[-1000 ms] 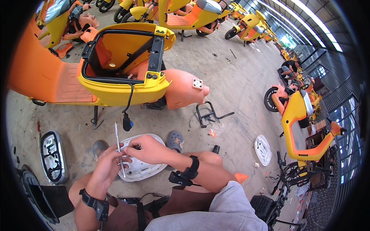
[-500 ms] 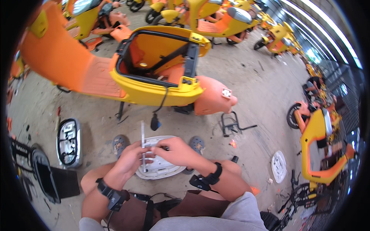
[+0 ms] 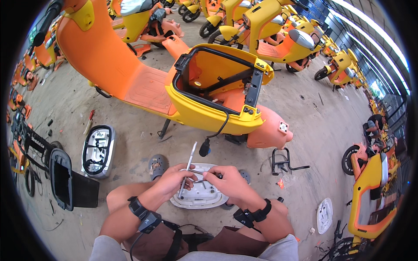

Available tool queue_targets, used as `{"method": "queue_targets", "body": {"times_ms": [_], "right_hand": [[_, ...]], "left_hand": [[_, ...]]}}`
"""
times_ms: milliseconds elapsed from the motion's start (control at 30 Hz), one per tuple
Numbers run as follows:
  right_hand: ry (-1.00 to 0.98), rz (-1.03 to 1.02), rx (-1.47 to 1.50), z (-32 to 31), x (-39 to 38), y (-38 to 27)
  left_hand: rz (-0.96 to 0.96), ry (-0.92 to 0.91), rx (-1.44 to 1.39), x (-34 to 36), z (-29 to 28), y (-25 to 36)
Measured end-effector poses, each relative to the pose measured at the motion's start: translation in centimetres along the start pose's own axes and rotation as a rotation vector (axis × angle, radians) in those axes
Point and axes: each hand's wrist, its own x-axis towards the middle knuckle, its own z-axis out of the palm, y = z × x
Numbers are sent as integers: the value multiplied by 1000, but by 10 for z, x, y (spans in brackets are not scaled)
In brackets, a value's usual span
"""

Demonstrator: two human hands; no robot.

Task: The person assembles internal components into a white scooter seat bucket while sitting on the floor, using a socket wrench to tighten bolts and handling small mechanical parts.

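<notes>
In my left hand [image 3: 176,182] is a long silver metal bar [image 3: 191,151], held upright at a slant. My right hand [image 3: 224,180] pinches a thin dark metal piece [image 3: 196,171] that crosses the bar; its far end is hidden at my left fingers. Beneath both hands, a white plastic panel [image 3: 200,201] lies on the floor between my feet, in grey clogs [image 3: 157,164]. Just beyond, a yellow and orange scooter [image 3: 191,117] stands with its storage compartment open and a black cable plug [image 3: 203,148] dangling from it.
Around me lie a silver-and-black seat [image 3: 96,150], a black bin [image 3: 85,193], a red-handled tool [image 3: 89,119], a black tube frame [image 3: 289,163] and a white panel [image 3: 324,215]. A scooter [image 3: 368,191] stands at right, a crouching person [image 3: 375,124] behind it. Rows of scooters [image 3: 300,43] fill the background.
My view has swung left, so the scooter and floor items have shifted rightward in the picture. My hands remain together on the silver bar; the thin dark piece between them now shows more clearly.
</notes>
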Motion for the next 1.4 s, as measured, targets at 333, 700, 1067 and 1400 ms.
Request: {"method": "queue_targets", "body": {"times_ms": [333, 700, 1067, 1400], "right_hand": [[20, -173, -94, 2, 12, 12], [40, -151, -75, -7, 1, 24], [-34, -148, -124, 5, 10, 18], [-42, -144, -66, 4, 7, 20]], "left_hand": [[20, 70, -34, -10, 7, -1], [38, -36, 104, -7, 33, 4], [40, -69, 28, -4, 5, 0], [45, -201, 193, -7, 27, -3]]}}
